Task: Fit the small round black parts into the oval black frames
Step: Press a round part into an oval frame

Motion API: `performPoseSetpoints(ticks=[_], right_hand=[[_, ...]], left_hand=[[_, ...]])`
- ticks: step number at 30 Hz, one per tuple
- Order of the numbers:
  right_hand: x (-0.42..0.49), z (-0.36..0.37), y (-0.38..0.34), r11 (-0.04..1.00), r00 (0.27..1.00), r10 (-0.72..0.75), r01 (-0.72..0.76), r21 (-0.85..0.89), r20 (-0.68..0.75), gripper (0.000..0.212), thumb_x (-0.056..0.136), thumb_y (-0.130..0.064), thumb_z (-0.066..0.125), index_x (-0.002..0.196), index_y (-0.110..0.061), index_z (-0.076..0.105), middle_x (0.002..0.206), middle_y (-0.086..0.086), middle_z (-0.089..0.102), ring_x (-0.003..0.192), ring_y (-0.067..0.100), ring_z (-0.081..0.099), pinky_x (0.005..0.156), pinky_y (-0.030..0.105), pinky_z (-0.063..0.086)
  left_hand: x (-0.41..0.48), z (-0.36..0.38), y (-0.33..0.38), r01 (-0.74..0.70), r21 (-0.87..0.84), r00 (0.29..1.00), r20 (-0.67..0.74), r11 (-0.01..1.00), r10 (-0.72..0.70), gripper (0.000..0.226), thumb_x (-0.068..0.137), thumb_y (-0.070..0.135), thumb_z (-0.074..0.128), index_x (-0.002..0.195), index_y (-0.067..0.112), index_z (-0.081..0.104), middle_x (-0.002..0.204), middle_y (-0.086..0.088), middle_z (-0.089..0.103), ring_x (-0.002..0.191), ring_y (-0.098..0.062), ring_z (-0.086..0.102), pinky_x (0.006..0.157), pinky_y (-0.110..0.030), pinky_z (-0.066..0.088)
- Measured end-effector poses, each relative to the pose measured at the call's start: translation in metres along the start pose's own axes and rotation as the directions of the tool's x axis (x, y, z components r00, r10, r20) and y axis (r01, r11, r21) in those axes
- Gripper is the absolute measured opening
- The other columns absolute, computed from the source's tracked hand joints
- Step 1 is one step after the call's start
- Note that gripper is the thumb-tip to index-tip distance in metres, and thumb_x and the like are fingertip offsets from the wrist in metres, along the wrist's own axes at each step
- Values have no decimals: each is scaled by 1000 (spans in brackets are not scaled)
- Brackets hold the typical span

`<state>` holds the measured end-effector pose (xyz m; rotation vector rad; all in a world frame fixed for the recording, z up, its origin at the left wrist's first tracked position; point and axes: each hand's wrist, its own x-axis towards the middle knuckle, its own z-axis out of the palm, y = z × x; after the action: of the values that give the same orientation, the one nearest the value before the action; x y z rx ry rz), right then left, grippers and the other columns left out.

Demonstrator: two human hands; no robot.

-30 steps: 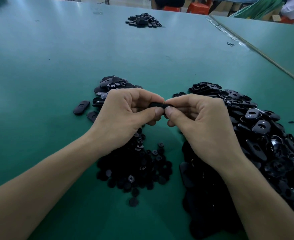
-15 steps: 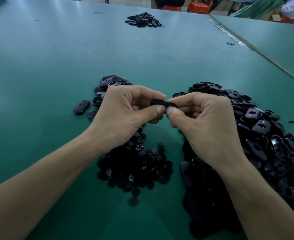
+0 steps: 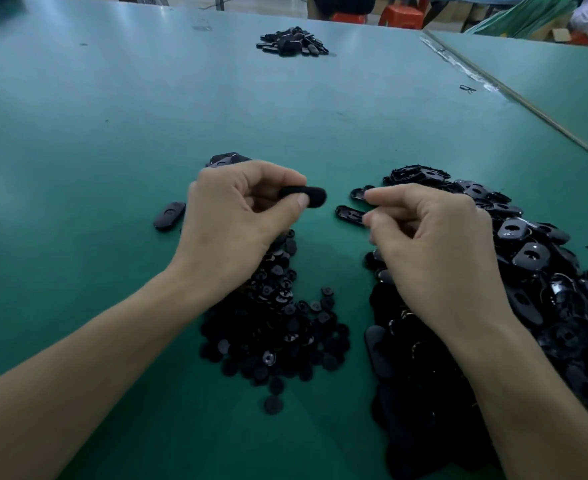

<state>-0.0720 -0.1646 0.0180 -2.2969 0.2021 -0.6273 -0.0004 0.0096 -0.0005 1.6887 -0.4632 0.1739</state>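
Observation:
My left hand (image 3: 230, 216) pinches one oval black frame (image 3: 308, 196) between thumb and forefinger, above the green table. My right hand (image 3: 427, 237) hovers a hand's width to the right, fingers loosely curled with nothing in them. A pile of small round black parts (image 3: 282, 327) lies under and below my left hand. A large heap of oval black frames (image 3: 534, 278) spreads under and to the right of my right hand. Two loose frames (image 3: 349, 214) lie on the table between my fingertips.
A single oval piece (image 3: 169, 215) lies left of my left hand, and a few more (image 3: 225, 158) show behind it. Another small pile of black pieces (image 3: 292, 43) sits far back on the green table (image 3: 95, 133). A seam (image 3: 514, 95) divides off a second table at right.
My hands, which were pressed together on one oval frame, have parted. The frame stays in my left hand; my right hand has let go and moved right.

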Motion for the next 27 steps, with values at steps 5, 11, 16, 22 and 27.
performPoseSetpoints(ticks=[5,11,16,22,27], right_hand=[[-3,-2,5,898,995,-13,53,-436,95,34,91,-34,64,121,-19,70,109,4,62,108,23,52,91,25,35],[-8,-1,3,834,976,95,28,-551,194,42,89,-46,62,123,-22,67,114,4,59,112,25,46,94,37,39],[-7,-3,6,846,976,100,17,-532,191,22,87,-34,64,103,-23,71,94,-5,49,94,15,44,78,28,33],[-6,-5,11,878,980,80,18,-478,184,14,87,-34,72,98,-26,72,95,-7,53,89,11,44,79,25,34],[-3,-8,14,905,979,99,-15,-426,175,17,86,-31,75,101,-24,72,99,0,66,100,21,61,94,39,51]], left_hand=[[6,-7,-6,-47,171,983,-167,984,76,23,88,19,75,96,41,73,85,12,74,70,-5,70,74,-24,58],[11,-14,-10,2,348,961,-261,937,95,15,88,28,73,101,35,75,76,22,65,64,7,56,66,-2,39],[12,-16,-15,94,324,959,-283,941,2,14,84,33,77,93,42,70,72,25,66,61,8,55,66,-11,45],[12,-18,-18,130,413,959,-284,901,-8,7,83,36,76,84,40,70,68,23,61,61,5,54,77,-28,52],[12,-18,-17,163,489,962,-273,857,-28,13,85,35,75,94,43,70,99,8,58,93,-29,60,93,-48,49]])
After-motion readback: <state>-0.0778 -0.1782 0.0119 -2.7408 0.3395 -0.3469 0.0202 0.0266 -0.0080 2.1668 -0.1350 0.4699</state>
